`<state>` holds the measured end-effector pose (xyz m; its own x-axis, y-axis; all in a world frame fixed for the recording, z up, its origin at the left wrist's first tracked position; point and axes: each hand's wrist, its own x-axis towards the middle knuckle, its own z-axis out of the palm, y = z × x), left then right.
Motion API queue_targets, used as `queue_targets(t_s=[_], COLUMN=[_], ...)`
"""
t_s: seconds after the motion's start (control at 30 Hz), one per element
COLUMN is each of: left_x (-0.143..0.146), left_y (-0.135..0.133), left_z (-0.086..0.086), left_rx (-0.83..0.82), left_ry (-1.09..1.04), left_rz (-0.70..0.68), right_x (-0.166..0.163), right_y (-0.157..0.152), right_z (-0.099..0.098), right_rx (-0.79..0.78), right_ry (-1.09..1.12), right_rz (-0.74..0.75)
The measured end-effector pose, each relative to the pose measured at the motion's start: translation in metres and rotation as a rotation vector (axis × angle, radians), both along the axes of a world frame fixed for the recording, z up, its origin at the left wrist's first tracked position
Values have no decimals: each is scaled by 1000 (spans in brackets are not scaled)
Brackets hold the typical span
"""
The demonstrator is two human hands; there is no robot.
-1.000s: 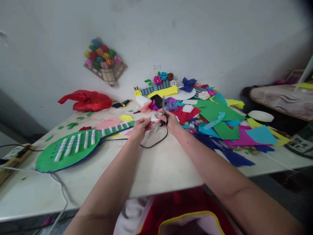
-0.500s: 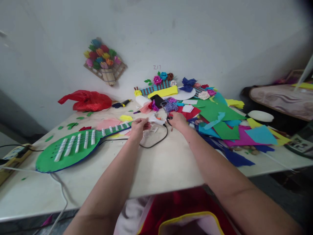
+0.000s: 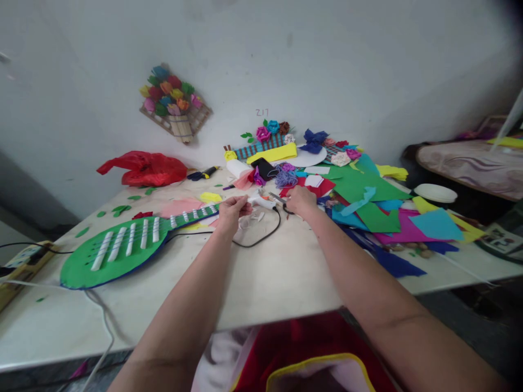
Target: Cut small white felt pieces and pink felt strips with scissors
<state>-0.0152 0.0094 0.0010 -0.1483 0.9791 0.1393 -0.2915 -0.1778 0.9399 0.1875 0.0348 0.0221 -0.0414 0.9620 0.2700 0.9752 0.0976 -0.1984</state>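
My left hand (image 3: 232,208) is closed in a pinch on a small white strip, just past the neck of a green paper guitar (image 3: 122,245). Lower on the table, my right hand (image 3: 301,200) rests with its fingers curled at the black handles of a pair of scissors (image 3: 279,199), whose blades lie flat and point left. A white glue gun (image 3: 261,202) lies between my hands. Its black cord (image 3: 261,237) loops toward me. Small white scraps (image 3: 251,219) lie under my left hand.
A heap of coloured paper sheets (image 3: 368,204) covers the table's right side, with a paper plate (image 3: 435,193) beyond it. A red plastic bag (image 3: 143,167) lies at the back left. A socket strip (image 3: 20,260) with cables sits at the left edge. A paper flower craft (image 3: 175,100) hangs on the wall.
My right hand has brought the scissors down from upright over the white strip and to the right, laying them flat on the table. My left hand has barely moved.
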Motion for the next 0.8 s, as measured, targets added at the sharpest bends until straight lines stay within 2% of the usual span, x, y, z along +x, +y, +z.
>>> queue_targets(t_s=[0.07,0.13,0.2,0.27,0.5,0.8], left_x=[1,2,2,3,4,-5], left_y=[0,0,-1,-2,-5,-8], left_z=[1,1,2,4,7,15], left_rx=[-3,-2,6,12,48,137], left_ry=[24,54,86,121,203,264], left_rz=[-3,-17,-39,-64,-103,-186], right_x=[-7,-17,-29,-38,-44,-43], right_y=[-5,-11,-17,-20,-18,-20], right_z=[2,3,1,-2,-7,-6], right_rx=[154,247,254,230,183,115], right_ry=[41,119,158,136,175,543], right_rz=[130,324,498,591,519,649])
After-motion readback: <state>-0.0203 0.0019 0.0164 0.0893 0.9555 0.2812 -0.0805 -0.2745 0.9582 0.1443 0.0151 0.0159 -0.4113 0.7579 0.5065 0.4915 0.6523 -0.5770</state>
